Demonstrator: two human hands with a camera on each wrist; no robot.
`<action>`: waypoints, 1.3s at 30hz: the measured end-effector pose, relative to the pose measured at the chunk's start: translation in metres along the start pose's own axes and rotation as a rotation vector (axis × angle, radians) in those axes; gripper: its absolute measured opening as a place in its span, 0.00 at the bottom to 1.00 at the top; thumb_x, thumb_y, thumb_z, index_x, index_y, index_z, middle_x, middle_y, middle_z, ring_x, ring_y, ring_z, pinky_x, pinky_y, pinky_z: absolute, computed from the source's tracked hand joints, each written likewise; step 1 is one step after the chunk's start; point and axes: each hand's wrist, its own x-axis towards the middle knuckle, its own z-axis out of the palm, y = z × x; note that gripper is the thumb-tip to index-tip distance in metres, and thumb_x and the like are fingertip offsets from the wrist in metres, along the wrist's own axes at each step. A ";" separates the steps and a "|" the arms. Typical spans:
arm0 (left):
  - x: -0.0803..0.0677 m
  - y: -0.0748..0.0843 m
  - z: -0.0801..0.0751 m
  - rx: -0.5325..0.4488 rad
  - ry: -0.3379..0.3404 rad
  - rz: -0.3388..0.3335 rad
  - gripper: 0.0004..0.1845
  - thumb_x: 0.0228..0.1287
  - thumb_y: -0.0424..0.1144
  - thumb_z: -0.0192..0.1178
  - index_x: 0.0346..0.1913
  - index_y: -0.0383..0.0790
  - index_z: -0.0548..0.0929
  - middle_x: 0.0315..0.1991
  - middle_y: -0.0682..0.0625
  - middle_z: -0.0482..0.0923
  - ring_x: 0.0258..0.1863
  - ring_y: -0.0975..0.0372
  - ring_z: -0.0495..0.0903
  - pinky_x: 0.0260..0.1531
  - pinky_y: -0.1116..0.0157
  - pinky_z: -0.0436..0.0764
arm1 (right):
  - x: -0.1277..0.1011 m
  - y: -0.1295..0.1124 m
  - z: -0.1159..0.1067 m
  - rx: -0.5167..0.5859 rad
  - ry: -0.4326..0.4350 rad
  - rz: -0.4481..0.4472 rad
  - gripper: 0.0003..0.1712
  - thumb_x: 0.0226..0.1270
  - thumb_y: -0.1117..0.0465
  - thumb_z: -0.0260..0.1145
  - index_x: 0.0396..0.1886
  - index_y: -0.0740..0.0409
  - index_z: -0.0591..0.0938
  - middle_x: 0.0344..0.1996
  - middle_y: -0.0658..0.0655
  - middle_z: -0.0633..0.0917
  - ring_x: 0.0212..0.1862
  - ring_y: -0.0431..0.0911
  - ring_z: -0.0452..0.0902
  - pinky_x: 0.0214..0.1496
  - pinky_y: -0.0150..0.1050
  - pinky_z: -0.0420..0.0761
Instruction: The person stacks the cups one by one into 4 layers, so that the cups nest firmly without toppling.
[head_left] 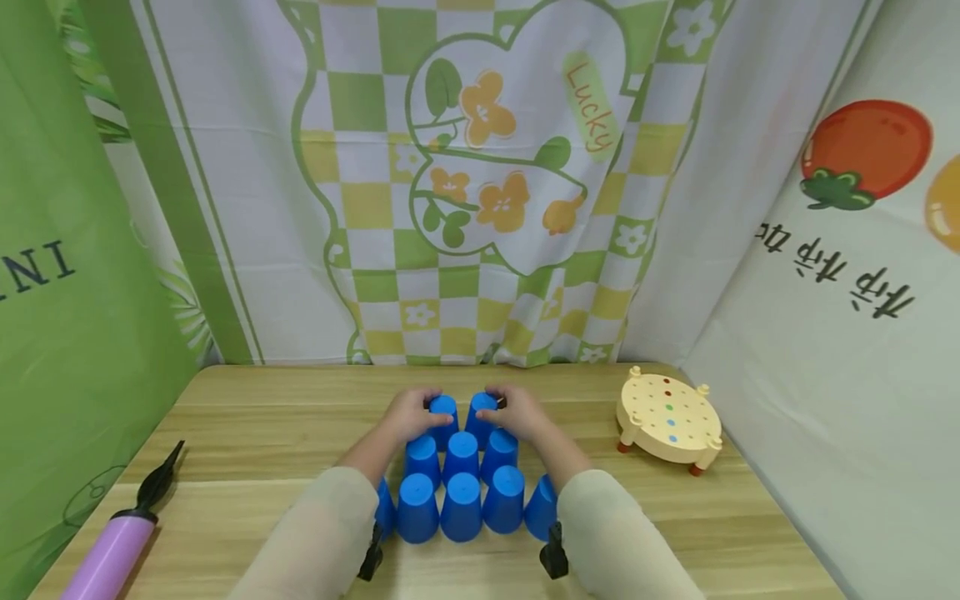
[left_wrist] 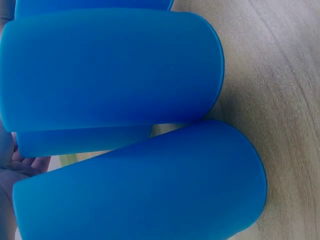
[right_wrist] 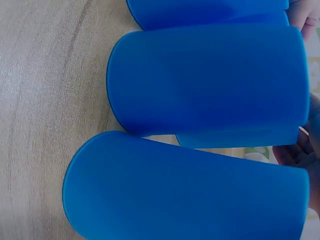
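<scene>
Upside-down blue plastic cups stand in rows on the wooden table. My left hand (head_left: 411, 415) grips the back-left cup (head_left: 443, 410), thumb on its near side. With my right hand (head_left: 521, 412) I hold the back-right cup (head_left: 480, 412) the same way, a narrow gap between the two. In front of them is a row of three cups (head_left: 461, 456), then a front row of several cups (head_left: 461, 510), its ends partly covered by my sleeves. In the wrist views, front cups (left_wrist: 110, 70) (right_wrist: 210, 80) fill the picture and hide most of each hand.
A purple hand pump (head_left: 112, 550) with a black nozzle lies at the table's left edge. On the right stands a round cream pegboard-like stool (head_left: 667, 421) with short red-tipped legs. Patterned curtains (head_left: 465, 317) hang behind the table and along both sides.
</scene>
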 end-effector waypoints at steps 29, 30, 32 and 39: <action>-0.023 -0.022 -0.029 -0.072 -0.019 0.080 0.37 0.47 0.55 0.61 0.60 0.45 0.64 0.60 0.48 0.65 0.59 0.52 0.65 0.55 0.54 0.68 | -0.027 0.009 -0.026 0.055 0.027 -0.057 0.33 0.52 0.44 0.61 0.59 0.44 0.66 0.57 0.52 0.70 0.57 0.49 0.66 0.54 0.48 0.71; -0.027 -0.024 -0.030 -0.078 -0.021 0.086 0.37 0.45 0.56 0.61 0.60 0.46 0.65 0.59 0.48 0.66 0.58 0.52 0.66 0.55 0.54 0.69 | -0.030 0.010 -0.027 0.058 0.024 -0.064 0.33 0.52 0.44 0.62 0.59 0.44 0.66 0.57 0.51 0.71 0.57 0.49 0.66 0.54 0.47 0.71; -0.035 -0.026 -0.032 -0.088 -0.039 0.084 0.37 0.43 0.58 0.62 0.58 0.47 0.67 0.58 0.50 0.67 0.57 0.53 0.67 0.54 0.55 0.70 | -0.035 0.012 -0.029 0.047 0.016 -0.081 0.32 0.51 0.44 0.62 0.57 0.44 0.68 0.55 0.50 0.72 0.56 0.49 0.67 0.54 0.47 0.71; -0.053 -0.033 -0.032 -0.074 -0.150 0.091 0.32 0.45 0.53 0.62 0.56 0.47 0.69 0.56 0.48 0.69 0.56 0.53 0.68 0.51 0.54 0.72 | -0.048 0.020 -0.025 0.014 -0.091 -0.121 0.27 0.51 0.47 0.63 0.53 0.43 0.72 0.53 0.50 0.75 0.54 0.49 0.70 0.52 0.46 0.73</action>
